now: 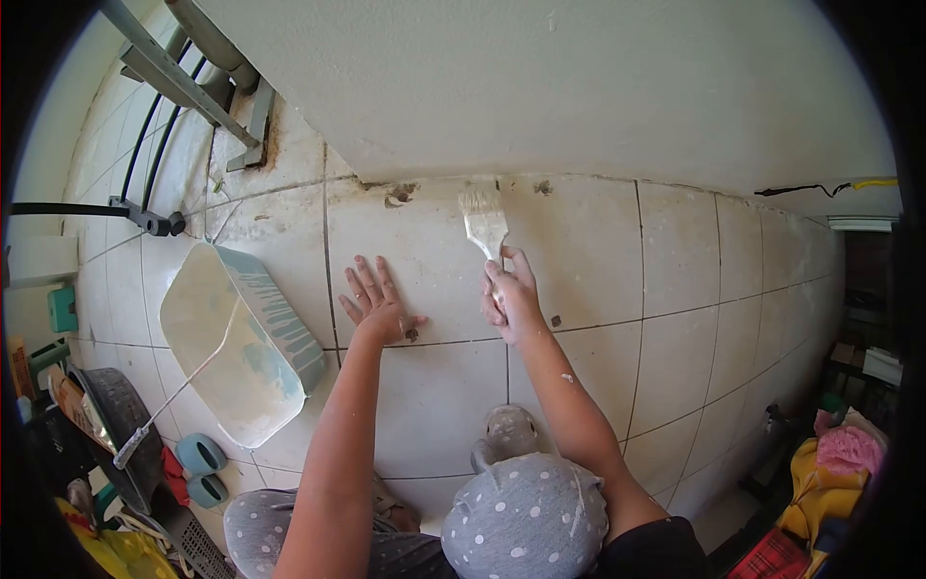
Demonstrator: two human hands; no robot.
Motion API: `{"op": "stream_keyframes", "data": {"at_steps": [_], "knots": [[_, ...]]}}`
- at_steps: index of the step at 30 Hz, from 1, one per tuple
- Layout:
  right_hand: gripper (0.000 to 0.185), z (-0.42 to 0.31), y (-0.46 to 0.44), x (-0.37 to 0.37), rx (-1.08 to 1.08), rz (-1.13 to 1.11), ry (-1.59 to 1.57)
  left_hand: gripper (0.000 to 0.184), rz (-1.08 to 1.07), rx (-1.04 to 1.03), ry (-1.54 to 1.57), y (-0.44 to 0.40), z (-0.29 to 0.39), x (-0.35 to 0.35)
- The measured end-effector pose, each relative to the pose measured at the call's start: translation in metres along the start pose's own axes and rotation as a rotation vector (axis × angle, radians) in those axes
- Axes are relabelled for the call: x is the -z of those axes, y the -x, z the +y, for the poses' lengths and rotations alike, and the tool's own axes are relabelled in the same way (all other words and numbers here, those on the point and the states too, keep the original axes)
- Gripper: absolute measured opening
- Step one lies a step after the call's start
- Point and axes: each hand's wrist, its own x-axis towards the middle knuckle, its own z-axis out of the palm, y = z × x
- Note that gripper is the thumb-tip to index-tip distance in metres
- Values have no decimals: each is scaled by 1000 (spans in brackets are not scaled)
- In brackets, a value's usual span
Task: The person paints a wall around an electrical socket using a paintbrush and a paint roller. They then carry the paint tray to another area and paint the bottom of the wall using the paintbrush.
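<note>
My right hand (513, 294) is closed round the handle of a wide, pale paintbrush (485, 227), whose bristles rest near the foot of the white wall (579, 87). Flat on the tiled floor (424, 386), my left hand (377, 304) has its fingers spread and holds nothing. Dark chipped spots mark the tiles along the wall's base. Left of my left hand stands a pale tub (236, 343) with blue-green drips down its side and a thin white-coated rod (183, 384) lying across it.
Metal stand legs (253, 130) stand at the upper left. Slippers (202, 469), a black basin (121, 425) and a perforated crate (198, 540) are at the lower left. Coloured cloths (820, 492) lie at the lower right. Black cable (805, 189) runs along the right wall.
</note>
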Motion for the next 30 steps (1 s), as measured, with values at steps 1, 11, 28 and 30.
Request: {"op": "stream_keyframes", "data": {"at_steps": [1,11,28,30], "knots": [[25,2,0,3,-10,-4,3,137,-2,-2,1,0,1,1],[27,-12,-30,-2,-8,20,-10,137,2,-12,-7,-1,-1,-1],[21,-14,-6,2,-73,-21,-148,136,-9,-4,-8,-2,-1,0],[21,-9,-6,11,-77,23,-140,135,-8,-3,3,-2,-1,0]]}}
